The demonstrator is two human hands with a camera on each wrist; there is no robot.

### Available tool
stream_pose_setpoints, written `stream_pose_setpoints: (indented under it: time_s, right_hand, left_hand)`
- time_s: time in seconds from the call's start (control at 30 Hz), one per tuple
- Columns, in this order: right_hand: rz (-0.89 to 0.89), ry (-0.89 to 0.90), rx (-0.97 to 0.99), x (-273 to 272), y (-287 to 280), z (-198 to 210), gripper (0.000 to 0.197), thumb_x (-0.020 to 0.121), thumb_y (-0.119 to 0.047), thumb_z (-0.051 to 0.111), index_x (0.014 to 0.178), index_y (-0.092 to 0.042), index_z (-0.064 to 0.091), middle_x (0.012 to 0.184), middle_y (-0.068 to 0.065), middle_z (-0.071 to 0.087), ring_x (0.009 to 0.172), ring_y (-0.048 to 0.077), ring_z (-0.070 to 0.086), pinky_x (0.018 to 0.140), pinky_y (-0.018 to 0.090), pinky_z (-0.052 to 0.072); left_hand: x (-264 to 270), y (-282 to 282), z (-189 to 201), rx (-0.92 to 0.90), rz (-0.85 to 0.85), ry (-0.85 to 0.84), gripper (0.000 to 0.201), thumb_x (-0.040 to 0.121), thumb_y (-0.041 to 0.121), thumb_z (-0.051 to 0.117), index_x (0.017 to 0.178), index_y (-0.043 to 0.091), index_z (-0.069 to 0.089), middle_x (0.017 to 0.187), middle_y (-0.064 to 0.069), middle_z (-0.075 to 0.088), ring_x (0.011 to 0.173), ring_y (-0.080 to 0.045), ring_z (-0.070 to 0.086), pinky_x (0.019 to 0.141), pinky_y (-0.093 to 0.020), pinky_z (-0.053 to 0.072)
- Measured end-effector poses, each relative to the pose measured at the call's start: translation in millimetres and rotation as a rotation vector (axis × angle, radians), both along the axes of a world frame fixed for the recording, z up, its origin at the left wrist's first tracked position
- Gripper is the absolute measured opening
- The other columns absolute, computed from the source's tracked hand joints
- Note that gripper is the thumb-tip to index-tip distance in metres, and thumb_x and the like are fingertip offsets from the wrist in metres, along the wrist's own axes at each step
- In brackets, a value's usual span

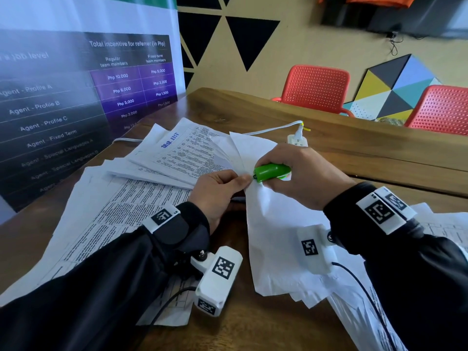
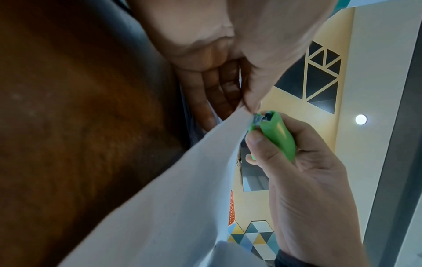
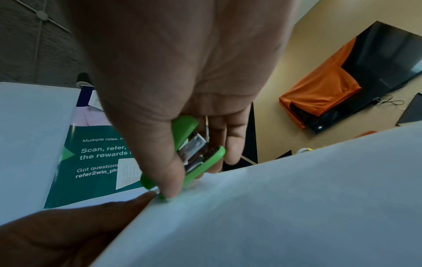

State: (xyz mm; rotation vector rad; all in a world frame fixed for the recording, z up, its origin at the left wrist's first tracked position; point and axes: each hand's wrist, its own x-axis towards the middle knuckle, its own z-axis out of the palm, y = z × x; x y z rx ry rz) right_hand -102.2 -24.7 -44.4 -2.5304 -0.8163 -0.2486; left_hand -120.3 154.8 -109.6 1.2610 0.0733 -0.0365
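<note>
Paper sheets lay nearest, corner pinched by left hand fingers; right hand fingers gripped a green stapler; banner read "Total incentive for referrer".

Clad in black long sleeves, bare at left hand and right hand. Strapped at each wrist with white bands printed with black square codes. Fitted underneath with white camera housings, likewise coded, one with a silver screw, trailing thin black cables.
</note>
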Motion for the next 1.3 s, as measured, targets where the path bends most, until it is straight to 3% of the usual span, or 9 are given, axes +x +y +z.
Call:
stream_pose_setpoints:
  time_s: [0.13, 0.27, 0.4, 0.63, 0.87, 1.0, 1.07, 1.13, 1.3]
  right_hand:
    - [0.004, -0.028, -0.024, -1, 1, 0, 0.026, 0.084, -0.023, 0.074, 0.108, -0.031, 0.071, 0.103, -0.013, 0.065, 0.093, 0.012, 0.059, 0.088, 0.037, 0.050]
    - [-0.014, -0.012, 0.004, 0, 0, -2, 0.022, 0.085, -0.026, 0.074, 0.106, -0.032, 0.071, 0.100, -0.013, 0.066, 0.090, 0.010, 0.058, 0.085, 0.035, 0.050]
    - [-0.074, 0.084, 0.094, 4, -3, -3, 0.023, 0.084, -0.037, 0.077, 0.104, -0.033, 0.068, 0.090, -0.013, 0.068, 0.080, 0.010, 0.060, 0.077, 0.031, 0.052]
    - [-0.079, 0.590, 0.627, 9, 0, -9, 0.027, 0.089, -0.017, 0.072, 0.101, 0.006, 0.066, 0.077, 0.014, 0.071, 0.063, 0.023, 0.059, 0.057, 0.031, 0.050]
    - [-0.134, 0.793, 0.940, 7, 5, -8, 0.016, 0.092, -0.018, 0.066, 0.098, -0.004, 0.065, 0.079, 0.016, 0.066, 0.056, 0.021, 0.053, 0.047, 0.025, 0.044]
    - [-0.082, 0.465, 0.589, 7, -7, 0, 0.020, 0.084, -0.011, 0.077, 0.098, -0.014, 0.063, 0.092, 0.010, 0.075, 0.073, 0.017, 0.068, 0.063, 0.029, 0.057]
    - [-0.091, 0.297, 0.284, 4, -9, 3, 0.024, 0.081, -0.014, 0.079, 0.099, -0.023, 0.066, 0.089, -0.003, 0.072, 0.071, 0.005, 0.062, 0.068, 0.018, 0.052]
    - [-0.121, 0.197, 0.077, -1, -7, 4, 0.023, 0.080, -0.017, 0.076, 0.098, -0.030, 0.069, 0.085, -0.013, 0.067, 0.072, 0.002, 0.057, 0.061, 0.008, 0.043]
    - [-0.090, 0.103, -0.005, -5, 0, 3, 0.025, 0.081, -0.013, 0.070, 0.100, -0.030, 0.068, 0.086, -0.023, 0.058, 0.085, -0.013, 0.050, 0.065, 0.005, 0.035]
  left_hand:
    - [-1, -1, 0, 0.016, 0.006, -0.014, 0.012, 0.092, 0.005, 0.067, 0.082, -0.002, 0.069, 0.083, -0.022, 0.070, 0.072, -0.031, 0.064, 0.060, -0.035, 0.062]
    - [-3, 0, 3, 0.045, -0.046, -0.053, 0.033, 0.088, 0.000, 0.069, 0.060, 0.016, 0.074, 0.077, -0.012, 0.074, 0.065, -0.026, 0.068, 0.058, -0.033, 0.058]
    - [-4, -2, 4, 0.053, -0.049, -0.068, 0.035, 0.088, -0.003, 0.068, 0.058, 0.015, 0.073, 0.072, -0.010, 0.073, 0.059, -0.021, 0.069, 0.054, -0.029, 0.056]
    - [-3, -2, 2, 0.167, 0.010, -0.100, 0.035, 0.085, 0.002, 0.073, 0.054, 0.016, 0.067, 0.067, -0.012, 0.067, 0.056, -0.020, 0.061, 0.055, -0.024, 0.050]
    - [-4, -2, 2, 0.183, 0.013, -0.109, 0.036, 0.085, -0.002, 0.072, 0.054, 0.013, 0.063, 0.057, -0.004, 0.067, 0.048, -0.011, 0.061, 0.048, -0.019, 0.047]
    - [-2, -1, 2, 0.085, -0.006, -0.050, 0.017, 0.086, -0.001, 0.071, 0.070, 0.005, 0.070, 0.075, -0.013, 0.073, 0.061, -0.023, 0.069, 0.055, -0.028, 0.055]
    - [-2, -1, 1, 0.060, -0.007, -0.021, 0.007, 0.087, 0.000, 0.070, 0.081, -0.001, 0.067, 0.075, -0.015, 0.071, 0.059, -0.023, 0.067, 0.053, -0.028, 0.055]
    - [-3, -1, 1, 0.052, -0.003, -0.002, 0.005, 0.088, 0.001, 0.070, 0.084, -0.002, 0.068, 0.074, -0.015, 0.070, 0.057, -0.022, 0.066, 0.050, -0.027, 0.054]
    - [-3, -1, 1, 0.031, -0.004, 0.001, 0.007, 0.086, 0.002, 0.071, 0.084, -0.004, 0.070, 0.082, -0.020, 0.070, 0.064, -0.027, 0.066, 0.055, -0.031, 0.057]
